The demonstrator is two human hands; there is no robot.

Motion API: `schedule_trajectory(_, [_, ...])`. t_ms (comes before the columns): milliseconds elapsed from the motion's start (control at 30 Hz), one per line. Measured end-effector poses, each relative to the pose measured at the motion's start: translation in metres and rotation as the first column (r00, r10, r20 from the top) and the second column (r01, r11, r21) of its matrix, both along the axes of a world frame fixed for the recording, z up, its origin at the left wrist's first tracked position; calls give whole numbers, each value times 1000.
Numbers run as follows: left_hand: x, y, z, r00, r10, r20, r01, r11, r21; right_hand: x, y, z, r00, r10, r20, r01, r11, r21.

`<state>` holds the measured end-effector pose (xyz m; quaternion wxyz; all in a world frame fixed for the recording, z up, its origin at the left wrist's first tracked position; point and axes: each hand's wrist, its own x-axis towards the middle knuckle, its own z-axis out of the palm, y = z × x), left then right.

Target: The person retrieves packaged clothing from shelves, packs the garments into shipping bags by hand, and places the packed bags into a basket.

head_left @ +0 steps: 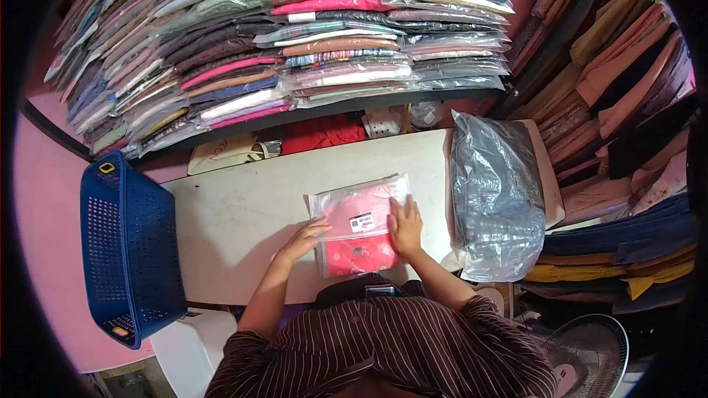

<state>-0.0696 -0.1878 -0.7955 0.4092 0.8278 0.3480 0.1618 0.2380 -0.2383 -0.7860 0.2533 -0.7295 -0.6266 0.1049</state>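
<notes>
A pinkish-red folded garment in a clear plastic bag [358,254] lies flat on the white table [243,199] in front of me. Its upper part looks paler under a milky layer of plastic, and a small white label [361,222] with dark print sits near the middle. My left hand [304,239] touches the bag's left edge, fingers stretched out. On the right side, my right hand [406,227] rests with its fingers extended over the plastic near the upper right corner. Neither hand is wrapped around anything.
A tall blue perforated basket [133,250] stands at the table's left end. To the right lies a large dark bundle in clear plastic [498,199]. Stacks of bagged clothes [295,44] fill the shelf above. More garments hang at right, above a fan [590,354].
</notes>
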Motion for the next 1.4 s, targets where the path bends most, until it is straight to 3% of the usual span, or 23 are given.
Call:
schedule_trajectory(67, [7, -5, -9, 950, 294, 103, -262, 934, -243, 16, 2, -5, 994, -40, -101, 39, 999, -9])
schedule_trajectory(100, [17, -15, -10, 949, 297, 105, -265, 934, -241, 22, 1, -7, 977, -80, -197, 76, 997, -32])
schedule_trajectory(133, [37, -29, 2, 842, 531, -89, -538, 840, -73, 26, 2, -7, 955, -89, -281, 93, 996, 2])
schedule_trajectory(167, [50, -39, 9, 637, 736, -227, -726, 672, 143, 30, 2, -7, 956, -88, -280, 92, 996, 3])
schedule_trajectory(233, [53, -45, 0, 615, 764, -197, -767, 637, 79, 37, 1, -8, 908, -176, -379, 99, 972, -214])
schedule_trajectory(300, [50, -44, -21, 597, 802, -15, -800, 595, -80, 38, -9, -24, 917, -154, -369, 116, 986, -121])
schedule_trajectory(433, [50, -37, -3, 663, 744, -79, -742, 639, -203, 25, -27, -24, 912, -139, -386, 90, 986, -141])
schedule_trajectory(467, [61, -40, 30, 660, 730, -178, -717, 682, 143, 27, -31, -29, 918, -69, -391, 51, 997, -57])
schedule_trajectory(500, [71, -42, 52, 627, 735, -260, -584, 663, 468, 29, -36, -36, 922, 1, -387, 9, 1000, 25])
schedule_trajectory(533, [82, -39, 58, 657, 710, -255, -562, 686, 462, 32, -42, -32, 923, 11, -384, -20, 1000, -19])
schedule_trajectory(600, [104, -37, 62, 903, 316, -292, -123, 840, 528, 40, -57, -20, 914, 16, -406, -63, 993, -102])
schedule_trajectory(700, [132, -48, 55, 938, 84, -337, 75, 899, 432, 56, -94, -4, 938, 1, -345, -10, 1000, -25])
schedule_trajectory(833, [134, -50, 49, 928, 113, -355, 72, 879, 471, 86, -163, 20, 841, -163, -516, 143, 987, -80])
schedule_trajectory(900, [134, -50, 45, 931, 103, -351, 79, 880, 469, 112, -200, 18, 809, -275, -520, 53, 915, -400])
schedule_trajectory(967, [135, -51, 45, 921, 132, -367, 67, 872, 484, 140, -220, 26, 724, -496, -479, 7, 699, -715])
schedule_trajectory(1033, [136, -53, 44, 921, 130, -367, 72, 869, 490, 173, -230, 14, 851, -462, -252, -45, 414, -909])
schedule_trajectory(1067, [136, -53, 42, 920, 138, -366, 68, 865, 497, 183, -237, -7, 915, -401, -35, 234, 602, -764])
schedule_trajectory(1100, [136, -52, 41, 919, 149, -364, 61, 861, 505, 189, -241, -22, 899, -388, 201, 435, 752, -495])
schedule_trajectory(1167, [136, -52, 40, 917, 152, -369, 58, 864, 500, 201, -220, -8, 845, -529, 83, 519, 770, -372])
schedule_trajectory(1233, [137, -52, 38, 914, 162, -373, 49, 867, 495, 203, -192, 4, 940, -342, 8, 337, 928, 157])
schedule_trajectory(1300, [137, -51, 38, 913, 160, -375, 54, 865, 500, 203, -164, 17, 948, -307, 84, 308, 951, -7])
schedule_trajectory(1333, [137, -51, 39, 912, 169, -375, 47, 863, 503, 202, -150, 13, 951, -299, 82, 300, 954, -4])
schedule_trajectory(1400, [137, -52, 40, 913, 166, -372, 48, 863, 503, 204, -123, -11, 972, -232, -38, 233, 932, 278])
